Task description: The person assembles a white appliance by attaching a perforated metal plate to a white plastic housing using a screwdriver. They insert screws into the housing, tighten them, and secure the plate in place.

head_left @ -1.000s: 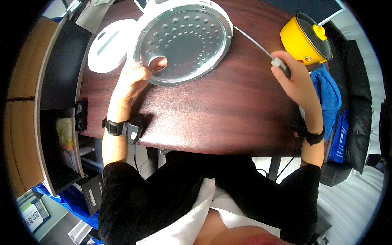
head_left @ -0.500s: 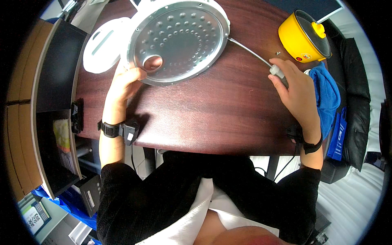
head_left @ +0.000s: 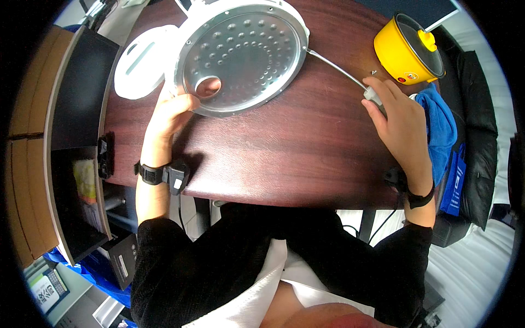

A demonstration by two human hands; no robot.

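My left hand [head_left: 174,113] grips the lower left edge of a round silver metal plate [head_left: 246,71] with a white rim behind it. The thumb lies on the front, and a finger shows through the plate's round hole. Dimples and small rim holes cover the plate, which is tilted up toward me. My right hand [head_left: 403,121] is closed round the translucent handle of a screwdriver [head_left: 340,71]. Its long shaft points left, and the tip meets the plate's right rim near a screw hole. A white oval plastic part [head_left: 145,63] lies left of the plate.
Small screws [head_left: 373,72] lie beside a yellow electric pot [head_left: 395,53] with a dark lid at the back right. A blue cloth [head_left: 436,117] sits at the right table edge. A dark shelf unit [head_left: 82,98] borders the brown table [head_left: 284,147] on the left.
The whole view has shifted slightly to the right. Plate and screwdriver keep nearly the same pose, with the tip still at the right rim.
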